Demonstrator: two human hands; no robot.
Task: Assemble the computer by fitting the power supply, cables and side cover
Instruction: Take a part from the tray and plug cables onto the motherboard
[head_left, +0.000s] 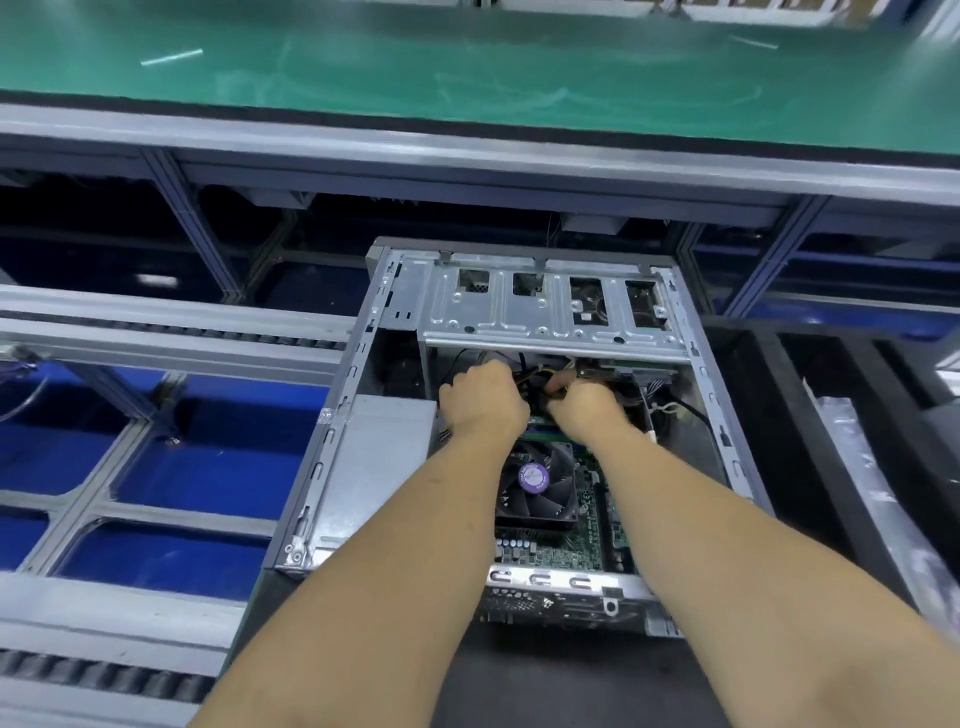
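Only the head view here, looking down into an open computer case (332, 447) lying on its side on a dark pad, with the side cover off so the inside shows.

Both of the person's forearms reach in from the bottom of the frame. The left hand (480, 402) is curled up with its knuckles facing the camera, and its fingers look wrapped round the bundle of cables (537, 376) (black, yellow and red wires) just under the drive cage (545, 306). The right hand (584, 408) is right next to it, nearly touching, also clenched, and seems to be pinching the same bundle from the other side. The fingertips are hidden behind the hands, so exactly what each finger is doing can't be told.

The power supply (387, 441), a plain grey box, sits inside the case against the left wall, just left of the left wrist. The CPU fan (535, 483) with a purple sticker on its hub sits between the two forearms, on the green motherboard (587, 540). More thin wires hang near the right wall of the case.

Behind the case there's an aluminium frame with a green conveyor belt (467, 67) on top, and blue bins (166, 556) under the rails on the left. A silvery plastic bag (852, 467) lies to the right of the case.
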